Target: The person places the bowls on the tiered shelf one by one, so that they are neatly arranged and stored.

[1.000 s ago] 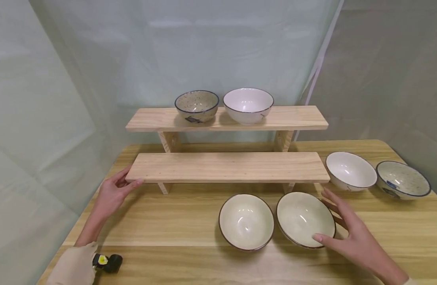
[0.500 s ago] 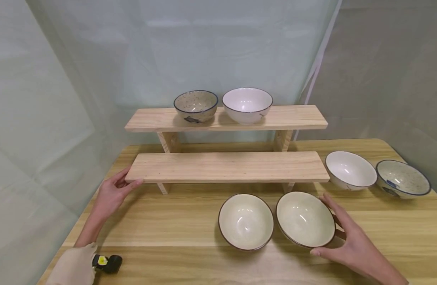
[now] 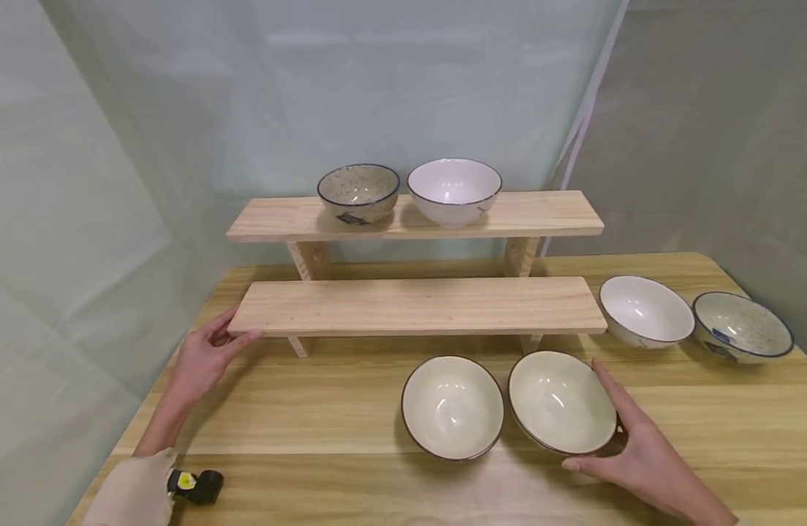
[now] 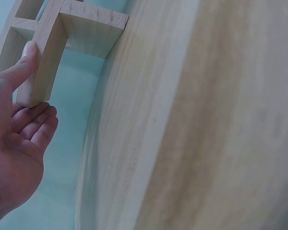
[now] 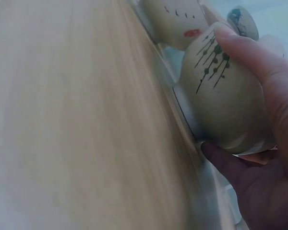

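Observation:
My left hand point(image 3: 199, 369) grips the left end of the lower board of a two-tier wooden shelf point(image 3: 417, 307). In the left wrist view its thumb lies on the board's front edge, with the fingers curled at the board's end. My right hand point(image 3: 643, 453) holds the right side of a cream bowl point(image 3: 561, 402) with a brown rim, standing before the shelf. The right wrist view shows green dotted sprigs on this bowl's outside, with the thumb against its wall and a finger low near the base. Beside it stands a matching cream bowl point(image 3: 452, 408).
On the upper board sit a speckled blue-rimmed bowl point(image 3: 359, 191) and a white bowl point(image 3: 454, 190). Right of the shelf, another white bowl point(image 3: 645, 310) and a second speckled bowl point(image 3: 742, 325) stand on the wooden table point(image 3: 298, 416). A black strap device point(image 3: 196, 486) is at my left wrist.
My right hand has closed in on the right cream bowl; its thumb has moved from over the rim to the near outer side. The left hand keeps its grip on the shelf.

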